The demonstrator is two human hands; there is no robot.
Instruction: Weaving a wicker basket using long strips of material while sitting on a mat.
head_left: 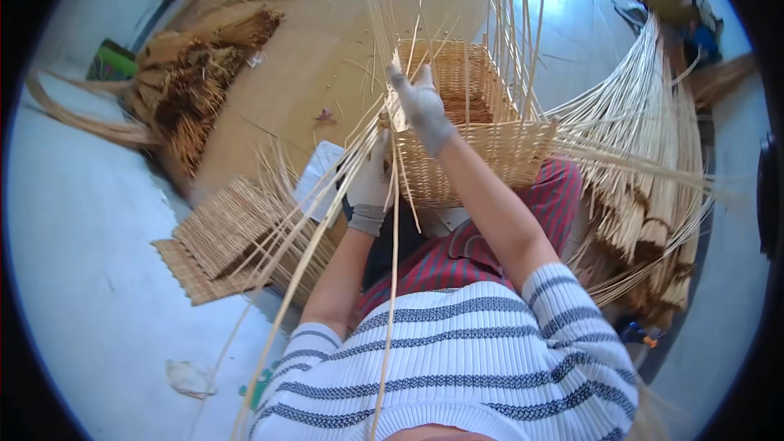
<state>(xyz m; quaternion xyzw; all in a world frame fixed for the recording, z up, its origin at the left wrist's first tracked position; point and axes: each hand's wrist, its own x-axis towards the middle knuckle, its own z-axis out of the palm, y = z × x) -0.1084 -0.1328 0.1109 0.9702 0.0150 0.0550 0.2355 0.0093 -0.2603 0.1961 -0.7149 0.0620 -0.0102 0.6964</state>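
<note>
A half-woven wicker basket (pixel 478 159) rests over my lap, tilted, with long loose strands standing up from its far and right sides. My right hand (pixel 422 108), in a pale glove, is at the basket's left wall, its thumb and fingers on either side of the edge. Lower, just outside that same wall, my left hand (pixel 370 182), also gloved, is closed around a bundle of wicker strands (pixel 314 237). These run down past my left arm toward the lower edge. The left fingertips are partly covered by the strands.
Woven wicker panels (pixel 224 229) lie on the left beside a white sheet (pixel 318 175). Bundles of brown stalks (pixel 204 65) are heaped at the far left. Pale bundled strands (pixel 645 147) stand to the right. Flat brown sheeting (pixel 302 57) covers floor ahead.
</note>
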